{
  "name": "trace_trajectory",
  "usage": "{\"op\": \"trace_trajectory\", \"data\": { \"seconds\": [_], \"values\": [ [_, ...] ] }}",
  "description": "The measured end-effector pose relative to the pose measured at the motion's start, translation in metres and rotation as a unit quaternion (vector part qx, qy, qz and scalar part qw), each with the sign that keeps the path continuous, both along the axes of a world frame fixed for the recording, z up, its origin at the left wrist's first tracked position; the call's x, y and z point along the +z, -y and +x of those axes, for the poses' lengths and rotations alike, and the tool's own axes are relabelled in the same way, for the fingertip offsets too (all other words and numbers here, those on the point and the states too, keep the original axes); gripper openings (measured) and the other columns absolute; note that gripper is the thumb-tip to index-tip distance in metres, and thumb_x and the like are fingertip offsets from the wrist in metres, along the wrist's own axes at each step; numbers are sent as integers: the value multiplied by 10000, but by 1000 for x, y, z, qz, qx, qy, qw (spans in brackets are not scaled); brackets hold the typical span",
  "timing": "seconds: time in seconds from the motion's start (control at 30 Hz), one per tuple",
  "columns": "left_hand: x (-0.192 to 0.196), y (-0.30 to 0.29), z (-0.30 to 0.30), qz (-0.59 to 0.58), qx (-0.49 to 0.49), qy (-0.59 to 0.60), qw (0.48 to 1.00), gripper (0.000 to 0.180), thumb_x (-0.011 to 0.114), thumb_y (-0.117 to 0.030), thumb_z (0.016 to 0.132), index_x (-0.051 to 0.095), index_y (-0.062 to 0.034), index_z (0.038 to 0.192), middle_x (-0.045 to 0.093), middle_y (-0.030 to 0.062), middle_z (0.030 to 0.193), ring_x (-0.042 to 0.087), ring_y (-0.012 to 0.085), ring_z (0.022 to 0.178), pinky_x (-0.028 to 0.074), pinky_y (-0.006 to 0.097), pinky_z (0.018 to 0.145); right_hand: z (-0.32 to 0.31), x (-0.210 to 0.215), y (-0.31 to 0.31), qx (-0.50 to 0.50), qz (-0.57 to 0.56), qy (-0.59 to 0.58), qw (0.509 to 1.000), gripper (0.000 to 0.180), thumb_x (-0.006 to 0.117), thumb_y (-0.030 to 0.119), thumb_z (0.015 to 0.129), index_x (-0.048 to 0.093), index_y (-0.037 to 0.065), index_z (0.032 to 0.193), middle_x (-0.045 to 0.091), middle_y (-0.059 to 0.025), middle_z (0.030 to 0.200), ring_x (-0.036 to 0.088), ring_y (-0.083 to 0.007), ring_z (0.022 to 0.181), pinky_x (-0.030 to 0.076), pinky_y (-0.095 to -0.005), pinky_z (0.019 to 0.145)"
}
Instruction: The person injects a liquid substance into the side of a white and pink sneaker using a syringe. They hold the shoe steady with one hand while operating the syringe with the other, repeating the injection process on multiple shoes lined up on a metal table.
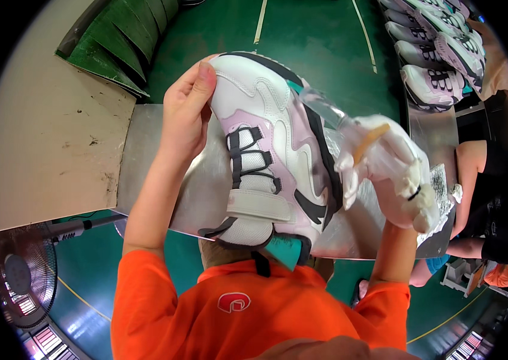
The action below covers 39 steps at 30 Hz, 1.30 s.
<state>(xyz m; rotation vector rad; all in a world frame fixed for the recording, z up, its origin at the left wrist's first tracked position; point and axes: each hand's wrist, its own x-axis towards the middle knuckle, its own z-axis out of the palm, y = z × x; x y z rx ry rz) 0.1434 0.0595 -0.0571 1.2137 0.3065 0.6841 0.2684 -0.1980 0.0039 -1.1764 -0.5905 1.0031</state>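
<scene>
A white and lilac sneaker (pixel 278 150) with black elastic laces, a wide strap and a dark sole edge is held up in front of me, toe pointing away. My left hand (pixel 189 111) grips its toe end, thumb lying over the upper. On the sneaker's right, my right hand (pixel 395 162) wears a white glove and is closed around a clear plastic tool (pixel 329 111). That tool's tip reaches the sole edge near the toe; its exact kind is blurred. A tan strip (pixel 371 143) lies across the gloved fingers. Something teal (pixel 284 251) shows at the heel.
Beneath the sneaker runs a metal worktable (pixel 137 156), with crumpled foil (pixel 440 186) at its right. Several similar sneakers (pixel 434 84) are stacked at the far right, near another person's arm (pixel 470 168). Left are a beige panel (pixel 56 144), green flaps (pixel 113 48) and a fan (pixel 20 276).
</scene>
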Motion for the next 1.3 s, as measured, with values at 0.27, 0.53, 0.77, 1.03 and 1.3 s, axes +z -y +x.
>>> {"op": "trace_trajectory", "data": {
  "seconds": [0.27,0.53,0.77,1.03,1.3],
  "values": [
    [-15,-6,-1,-68,4,-27,997,371,508,-338,1017,629,11,1059,656,34,976,580,70,886,444,207,779,3,-26,10,5,12,-10,1000,1168,851,503,416,412,-120,1302,608,-254,986,646,-280,694,573,-341,576],
    [-9,-1,0,-84,15,-43,995,382,490,-340,1024,634,11,1069,662,40,990,592,85,891,463,228,805,15,-53,24,77,133,-8,988,1099,807,408,485,388,-184,1310,609,-260,1033,653,-265,729,553,-321,627],
    [-14,-2,-5,-85,15,-43,995,380,492,-334,1024,638,12,1082,664,39,989,599,86,881,471,231,793,5,-42,29,47,85,-22,995,1175,866,514,459,394,-145,1309,603,-265,1020,645,-288,730,560,-341,600],
    [-5,0,16,-83,0,-13,996,351,509,-299,1020,626,27,1083,657,47,994,590,97,890,465,242,806,8,-38,50,-28,170,-30,985,1066,834,537,574,383,-47,1344,571,-259,1027,640,-353,833,586,-426,573],
    [51,-36,159,139,-69,34,987,317,639,-273,953,675,23,1060,648,1,947,539,45,836,431,198,751,-31,-78,131,-415,-29,205,886,919,840,178,596,370,-19,1360,555,-127,1114,615,-227,918,546,-339,792]
  ]
}}
